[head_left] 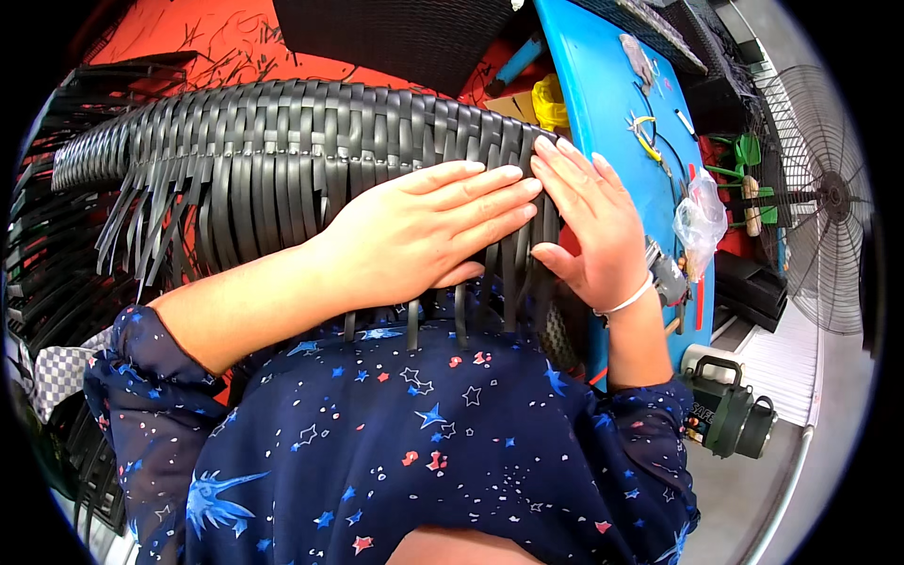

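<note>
A long black piece woven from flat strips (273, 122) stretches across in front of me, with loose strip ends hanging down its near side. My left hand (461, 212) lies flat over the hanging strips near the right end, fingers straight and pointing right. At the woven piece's right end is my right hand (589, 212), its fingers stretched upward and its thumb held apart. The fingertips of both hands come close together at the edge. Neither hand visibly grips anything; what lies under the left palm is hidden.
To the right stands a blue table (603, 85) with yellow-handled pliers (646, 139), a clear plastic bag (701, 221) and other tools. Beyond it is a large fan (829, 198). Strip scraps litter the red floor (217, 47). A dark green machine (730, 405) sits lower right.
</note>
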Available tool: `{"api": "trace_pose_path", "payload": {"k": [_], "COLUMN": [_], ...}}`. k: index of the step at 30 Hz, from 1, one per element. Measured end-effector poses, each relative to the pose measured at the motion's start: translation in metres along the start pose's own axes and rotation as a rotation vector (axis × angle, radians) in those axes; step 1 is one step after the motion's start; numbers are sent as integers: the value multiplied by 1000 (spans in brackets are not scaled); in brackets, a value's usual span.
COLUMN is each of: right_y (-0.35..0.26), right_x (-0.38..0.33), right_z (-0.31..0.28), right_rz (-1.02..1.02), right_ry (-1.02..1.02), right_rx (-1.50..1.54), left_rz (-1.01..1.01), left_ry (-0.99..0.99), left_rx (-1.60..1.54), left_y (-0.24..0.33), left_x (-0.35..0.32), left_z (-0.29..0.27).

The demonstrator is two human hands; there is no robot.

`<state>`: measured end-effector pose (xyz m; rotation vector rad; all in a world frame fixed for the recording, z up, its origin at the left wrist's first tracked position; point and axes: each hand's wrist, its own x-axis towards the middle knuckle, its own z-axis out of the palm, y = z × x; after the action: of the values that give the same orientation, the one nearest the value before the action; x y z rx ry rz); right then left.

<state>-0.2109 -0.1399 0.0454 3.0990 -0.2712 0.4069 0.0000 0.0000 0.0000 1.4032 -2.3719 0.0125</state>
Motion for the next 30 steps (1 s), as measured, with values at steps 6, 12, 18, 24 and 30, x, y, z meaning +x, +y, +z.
{"api": "trace_pose_path", "payload": {"k": [6, 12, 18, 24, 30], "right_y": [-7, -3, -1, -5, -27], "right_x": [30, 30, 33, 39, 60], "right_z": [-6, 18, 25, 4, 14], "right_rz": [-87, -124, -158, -186, -296], "right_ry": [13, -16, 16, -104, -133], "right_rx": [161, 178, 177, 166, 281], "left_rz": [41, 42, 115, 125, 130], "left_ry": [92, 150, 193, 184, 196], "left_rx": [47, 6, -124, -100, -252], "left_y": [0, 2, 1, 3, 1], "left_x": [-4, -8, -13, -13, -12], "left_z": [6, 10, 19, 22, 18]}}
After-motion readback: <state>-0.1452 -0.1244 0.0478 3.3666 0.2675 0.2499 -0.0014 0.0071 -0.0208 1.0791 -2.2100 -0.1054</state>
